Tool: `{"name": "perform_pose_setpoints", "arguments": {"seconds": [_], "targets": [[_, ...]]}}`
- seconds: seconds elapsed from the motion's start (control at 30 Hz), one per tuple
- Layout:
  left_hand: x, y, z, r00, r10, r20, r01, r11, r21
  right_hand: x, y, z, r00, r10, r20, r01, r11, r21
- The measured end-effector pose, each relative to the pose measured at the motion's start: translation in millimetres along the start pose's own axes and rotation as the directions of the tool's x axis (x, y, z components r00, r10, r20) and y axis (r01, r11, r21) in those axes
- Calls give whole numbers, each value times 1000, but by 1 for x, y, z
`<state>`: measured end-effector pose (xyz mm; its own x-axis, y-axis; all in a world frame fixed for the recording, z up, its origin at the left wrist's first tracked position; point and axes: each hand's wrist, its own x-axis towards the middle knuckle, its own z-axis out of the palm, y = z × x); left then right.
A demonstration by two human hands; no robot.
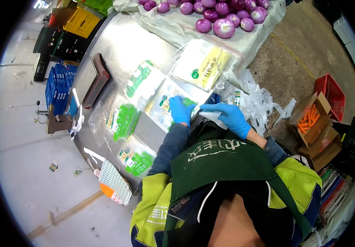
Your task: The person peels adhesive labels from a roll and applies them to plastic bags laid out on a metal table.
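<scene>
Both my hands wear blue gloves. My left hand (180,110) lies on a see-through plastic bag (159,108) with green print, fingers spread and pressed against it. Just to the right, my right hand (232,119) has its fingers stretched toward the left hand. It pinches a thin white piece (213,117), whose kind I cannot make out. Beyond the hands lies a stack of white and yellow printed bags (204,65). More green-printed bags (126,120) lie to the left, others (136,158) nearer me, and another bag (142,82) farther off.
Purple onions (224,28) sit on a pale sheet (165,22) at the table's far end. A brown-edged tray-like object (97,80) rests by the left edge. White strips (260,103) hang at the right. Beyond are a carton with carrots (314,121) and a red crate (333,96).
</scene>
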<state>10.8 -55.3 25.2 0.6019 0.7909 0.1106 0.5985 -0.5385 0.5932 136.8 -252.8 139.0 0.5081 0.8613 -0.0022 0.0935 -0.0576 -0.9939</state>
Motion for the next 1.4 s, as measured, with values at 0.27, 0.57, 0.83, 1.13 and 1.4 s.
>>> {"name": "perform_pose_setpoints", "arguments": {"seconds": [0.27,0.57,0.83,1.13,1.4], "targets": [[52,-67,-19,923,2,385,94,969,-230,3,1,-16,951,304,-59,-307,951,-48],[118,-6,-162,920,278,-275,-179,925,336,-2,27,-2,961,211,-179,-242,954,-175],[-7,31,-110,867,51,495,235,834,-499,0,11,8,929,329,-170,-364,897,-252],[33,-66,-62,989,-68,132,20,943,331,7,31,-9,996,-81,-43,58,917,-394],[5,3,-8,996,90,29,-92,993,74,-2,0,-7,987,150,-51,-150,989,-9]]}}
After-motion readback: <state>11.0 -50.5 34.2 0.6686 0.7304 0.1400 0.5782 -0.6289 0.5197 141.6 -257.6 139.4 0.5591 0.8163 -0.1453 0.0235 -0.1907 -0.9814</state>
